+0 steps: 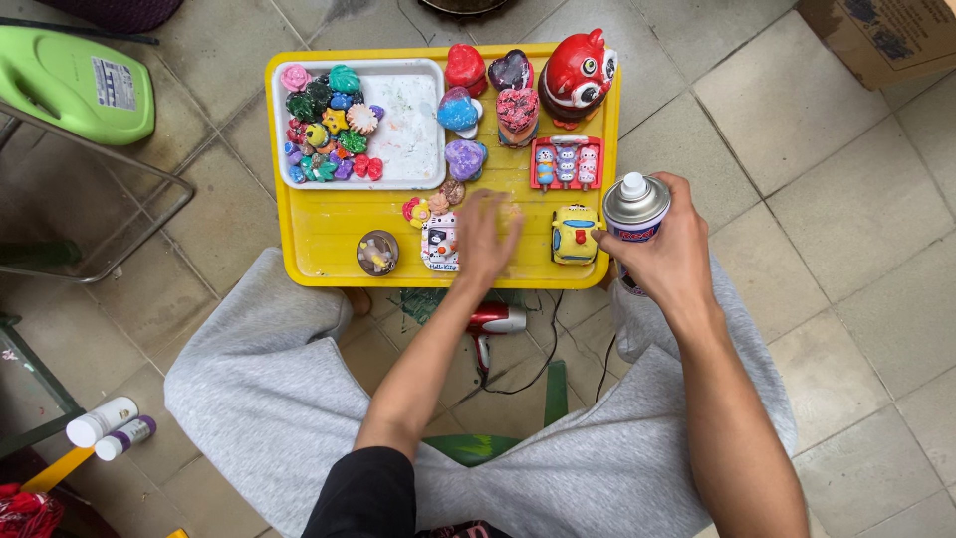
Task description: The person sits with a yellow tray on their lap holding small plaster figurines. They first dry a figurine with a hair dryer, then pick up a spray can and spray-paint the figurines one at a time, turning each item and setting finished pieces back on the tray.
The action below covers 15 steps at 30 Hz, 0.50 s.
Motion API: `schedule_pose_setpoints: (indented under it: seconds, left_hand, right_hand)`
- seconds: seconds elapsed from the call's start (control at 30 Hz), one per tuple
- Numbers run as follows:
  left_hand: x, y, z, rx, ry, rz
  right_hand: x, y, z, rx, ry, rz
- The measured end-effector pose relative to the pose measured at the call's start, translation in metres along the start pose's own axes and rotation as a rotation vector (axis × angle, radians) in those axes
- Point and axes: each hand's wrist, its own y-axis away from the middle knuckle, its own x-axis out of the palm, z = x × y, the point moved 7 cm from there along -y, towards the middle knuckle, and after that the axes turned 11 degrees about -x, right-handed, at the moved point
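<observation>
Right hand (669, 254) grip pinches a spray can (634, 221); left hand (486, 237) spread over yellow tray (329, 234)

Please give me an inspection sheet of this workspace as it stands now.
Surface: yellow tray above a tiled floor.
Job's things: spray can; yellow car figure.
Clutter: white tray of small painted pieces, red owl figure, painted hearts.
Grips: right hand holds the spray can; left hand rests blurred over the yellow tray, grip unclear.
Cables: black cord by the red hair dryer.
Surroundings: green container, cardboard box.
</observation>
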Motion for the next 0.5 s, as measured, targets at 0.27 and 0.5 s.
schedule_pose_setpoints:
  seconds: [0.27,0.5]
  left_hand:
    - [-0.039,-0.025,0.062,-0.234,-0.336,-0.11]
    - [-0.034,-0.037,0.055,-0.199,-0.341,-0.126]
  right_hand:
    - [0.008,-0.001,0.02,-0.002,-0.038,0.049]
    - [0.011,-0.003,0.026,-0.02,-0.044,0.074]
